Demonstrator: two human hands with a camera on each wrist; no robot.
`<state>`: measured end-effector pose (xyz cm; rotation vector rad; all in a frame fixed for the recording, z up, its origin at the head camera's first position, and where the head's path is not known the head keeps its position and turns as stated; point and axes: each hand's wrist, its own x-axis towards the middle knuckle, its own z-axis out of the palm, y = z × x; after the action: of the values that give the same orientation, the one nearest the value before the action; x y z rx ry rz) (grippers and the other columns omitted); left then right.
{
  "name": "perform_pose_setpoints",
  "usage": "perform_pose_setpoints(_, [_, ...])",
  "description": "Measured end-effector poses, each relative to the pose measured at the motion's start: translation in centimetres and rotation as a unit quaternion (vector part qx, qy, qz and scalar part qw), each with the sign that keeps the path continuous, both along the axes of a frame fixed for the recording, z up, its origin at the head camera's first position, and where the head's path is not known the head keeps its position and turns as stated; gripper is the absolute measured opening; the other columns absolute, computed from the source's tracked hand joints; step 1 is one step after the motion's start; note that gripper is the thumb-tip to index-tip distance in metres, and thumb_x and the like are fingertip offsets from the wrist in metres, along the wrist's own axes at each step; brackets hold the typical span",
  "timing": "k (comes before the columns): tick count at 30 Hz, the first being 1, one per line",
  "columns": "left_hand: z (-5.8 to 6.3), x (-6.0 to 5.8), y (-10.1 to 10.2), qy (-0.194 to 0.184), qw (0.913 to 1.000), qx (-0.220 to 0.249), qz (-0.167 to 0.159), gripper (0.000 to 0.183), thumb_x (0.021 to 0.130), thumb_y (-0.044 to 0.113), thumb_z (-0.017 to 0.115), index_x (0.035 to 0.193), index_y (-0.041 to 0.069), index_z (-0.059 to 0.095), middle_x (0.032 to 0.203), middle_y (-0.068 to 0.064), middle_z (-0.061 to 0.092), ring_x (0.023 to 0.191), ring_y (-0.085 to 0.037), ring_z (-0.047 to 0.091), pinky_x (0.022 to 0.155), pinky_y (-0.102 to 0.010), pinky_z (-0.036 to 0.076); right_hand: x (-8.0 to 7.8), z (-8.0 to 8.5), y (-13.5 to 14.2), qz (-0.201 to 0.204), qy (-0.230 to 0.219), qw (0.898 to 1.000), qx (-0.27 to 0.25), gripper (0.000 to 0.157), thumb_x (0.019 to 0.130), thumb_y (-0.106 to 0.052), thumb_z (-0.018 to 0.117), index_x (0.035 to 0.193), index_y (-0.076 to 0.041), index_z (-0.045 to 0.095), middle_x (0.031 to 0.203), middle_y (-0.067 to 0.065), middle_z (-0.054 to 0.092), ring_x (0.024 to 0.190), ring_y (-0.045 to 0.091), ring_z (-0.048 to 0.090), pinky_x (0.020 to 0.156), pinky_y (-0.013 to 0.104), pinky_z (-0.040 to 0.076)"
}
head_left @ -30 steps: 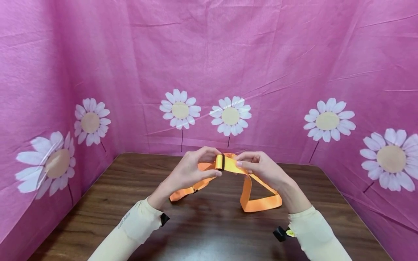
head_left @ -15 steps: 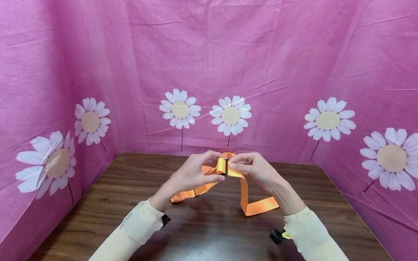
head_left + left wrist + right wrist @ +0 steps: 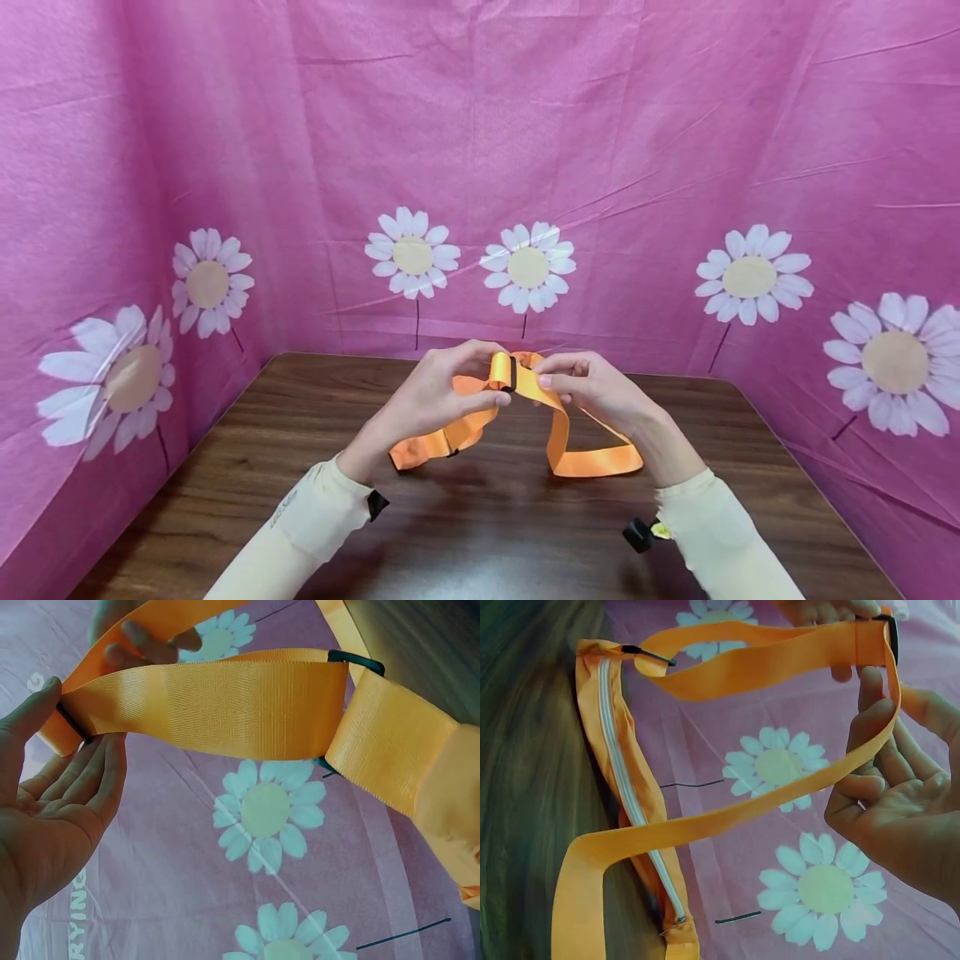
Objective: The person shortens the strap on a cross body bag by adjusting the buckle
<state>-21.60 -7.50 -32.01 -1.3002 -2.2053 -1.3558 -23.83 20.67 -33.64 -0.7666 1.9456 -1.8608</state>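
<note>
An orange webbing strap (image 3: 600,462) is held up by both hands over the table. My left hand (image 3: 431,392) grips a looped part of it at a black slide buckle (image 3: 513,375), thumb below and fingers above in the head view. To the right of the buckle, my right hand (image 3: 600,385) pinches the strap between thumb and fingers. Farther along the strap, a black ring (image 3: 356,662) shows in the left wrist view. The strap belongs to a slim orange pouch (image 3: 646,791) with a pale zipper (image 3: 622,769), seen in the right wrist view.
A dark wood-grain table (image 3: 465,533) lies beneath the hands. Pink cloth (image 3: 480,125) printed with white daisies surrounds its back and sides. Black wrist devices (image 3: 637,535) sit at the sleeve cuffs.
Half a second ago the right fingers were closer to the buckle; now they are slightly farther right. The buckle has shifted a little left and up, and the hanging strap loop has risen.
</note>
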Motion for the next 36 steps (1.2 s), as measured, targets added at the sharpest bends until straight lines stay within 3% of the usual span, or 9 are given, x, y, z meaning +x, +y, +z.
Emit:
perform_pose_setpoints(6, [0.1, 0.1, 0.0, -0.016, 0.9999, 0.004, -0.004, 0.047, 0.085, 0.024, 0.086, 0.125, 0.014, 0.063, 0.109, 0.009, 0.072, 0.1, -0.009, 0.069, 0.092, -0.034, 0.053, -0.5, -0.3, 0.2, 0.017, 0.008, 0.999, -0.037, 0.014, 0.098, -0.004, 0.065, 0.109, -0.002, 0.074, 0.077, 0.003, 0.052, 0.069, 0.019, 0.046, 0.066, 0.029, 0.043])
perform_pose_setpoints(12, [-0.3, 0.1, 0.3, -0.028, 0.9996, 0.002, -0.01, 0.047, 0.086, 0.022, 0.086, 0.125, 0.013, 0.061, 0.111, 0.007, 0.071, 0.101, -0.01, 0.069, 0.092, -0.035, 0.053, -0.2, -0.3, -0.3, 0.007, 0.005, 0.999, -0.035, 0.014, 0.098, -0.007, 0.066, 0.109, -0.005, 0.076, 0.077, 0.003, 0.049, 0.068, 0.024, 0.037, 0.061, 0.028, 0.035])
perform_pose_setpoints(16, [-0.4, 0.1, 0.4, -0.028, 0.9995, 0.012, -0.01, 0.048, 0.085, 0.023, 0.086, 0.125, 0.013, 0.061, 0.113, 0.007, 0.069, 0.104, -0.013, 0.068, 0.093, -0.041, 0.053, -0.2, -0.4, -0.5, 0.029, -0.018, 0.996, -0.078, 0.019, 0.1, -0.003, 0.059, 0.108, -0.009, 0.076, 0.09, 0.003, 0.059, 0.079, 0.019, 0.05, 0.072, 0.028, 0.044])
perform_pose_setpoints(20, [-0.4, 0.3, 0.5, -0.034, 0.9992, 0.017, -0.009, 0.049, 0.085, 0.022, 0.087, 0.126, 0.015, 0.061, 0.115, 0.008, 0.068, 0.107, -0.012, 0.067, 0.095, -0.041, 0.052, -0.1, -0.3, -0.9, 0.055, -0.029, 0.991, -0.115, 0.028, 0.101, 0.002, 0.053, 0.108, -0.011, 0.076, 0.105, 0.003, 0.064, 0.095, 0.019, 0.057, 0.087, 0.031, 0.047])
perform_pose_setpoints(24, [-0.4, 0.4, 0.7, -0.042, 0.9989, 0.018, -0.008, 0.05, 0.083, 0.013, 0.087, 0.125, 0.01, 0.062, 0.111, 0.004, 0.069, 0.103, -0.013, 0.068, 0.093, -0.04, 0.053, 0.1, -0.2, -1.4, 0.053, -0.022, 0.993, -0.102, 0.024, 0.101, 0.0, 0.056, 0.11, -0.01, 0.075, 0.112, 0.004, 0.063, 0.101, 0.021, 0.054, 0.088, 0.032, 0.046])
perform_pose_setpoints(28, [-0.5, 0.5, 0.8, -0.054, 0.9984, 0.016, 0.002, 0.052, 0.08, 0.005, 0.088, 0.125, 0.005, 0.062, 0.109, 0.0, 0.069, 0.102, -0.018, 0.069, 0.091, -0.043, 0.054, 0.6, 0.2, -1.7, 0.017, -0.008, 0.997, -0.068, 0.016, 0.099, -0.006, 0.064, 0.111, -0.007, 0.075, 0.091, 0.002, 0.062, 0.082, 0.019, 0.05, 0.071, 0.027, 0.042])
perform_pose_setpoints(31, [-0.5, 0.5, 0.8, -0.06, 0.9981, 0.011, 0.006, 0.052, 0.08, 0.007, 0.088, 0.125, 0.007, 0.062, 0.11, 0.002, 0.069, 0.104, -0.018, 0.068, 0.091, -0.042, 0.054, 0.8, 0.5, -1.9, -0.01, 0.0, 0.999, -0.047, 0.015, 0.097, -0.009, 0.069, 0.11, -0.004, 0.074, 0.086, 0.002, 0.062, 0.071, 0.018, 0.044, 0.064, 0.026, 0.037])
perform_pose_setpoints(33, [-0.5, 0.4, 0.8, -0.053, 0.9986, 0.007, 0.006, 0.051, 0.081, 0.011, 0.088, 0.124, 0.01, 0.062, 0.111, 0.005, 0.068, 0.102, -0.015, 0.068, 0.091, -0.039, 0.054, 0.9, 0.7, -1.9, -0.017, 0.002, 0.999, -0.037, 0.016, 0.096, -0.01, 0.07, 0.11, -0.003, 0.074, 0.097, 0.003, 0.067, 0.07, 0.017, 0.044, 0.064, 0.027, 0.039])
perform_pose_setpoints(36, [-0.5, 0.3, 0.8, -0.03, 0.9995, 0.005, -0.004, 0.048, 0.084, 0.018, 0.087, 0.124, 0.014, 0.062, 0.112, 0.009, 0.067, 0.1, -0.011, 0.068, 0.09, -0.034, 0.054, 0.8, 0.7, -1.6, -0.02, 0.002, 1.0, -0.022, 0.017, 0.096, -0.011, 0.071, 0.111, -0.003, 0.073, 0.095, 0.005, 0.067, 0.073, 0.018, 0.047, 0.068, 0.029, 0.042])
